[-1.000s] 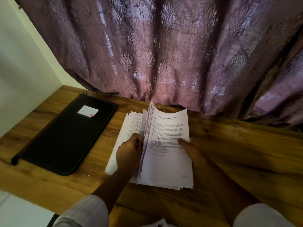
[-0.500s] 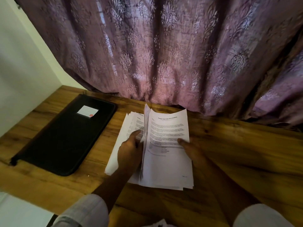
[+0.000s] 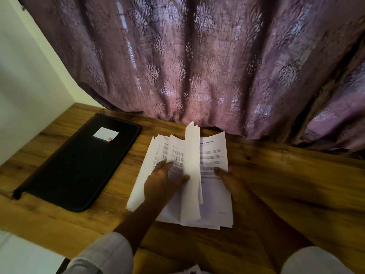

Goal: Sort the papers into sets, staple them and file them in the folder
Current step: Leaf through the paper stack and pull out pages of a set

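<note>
Thin white printed papers [image 3: 213, 155] are lying fanned on the wood-grain worktop [image 3: 296, 184], beside a matte black zip folder [image 3: 79, 165]. The left hand [image 3: 162, 180], fingers extended, is propping several sheets upright. The right hand [image 3: 228, 179] is pressing flat on the top page, whose print is showing too blurred to read.

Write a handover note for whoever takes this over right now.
Left hand: fingers spread into the paper stack, propping a few sheets up on edge.
Right hand: fingers flat on the stack's top printed page, holding it down.
Black folder: closed, flat on the wooden table, left of the papers and apart from them.
Done: nothing visibly stapled or filed; sorting is under way.
Left: split into sets, staple, file. No stapler in view.
</note>
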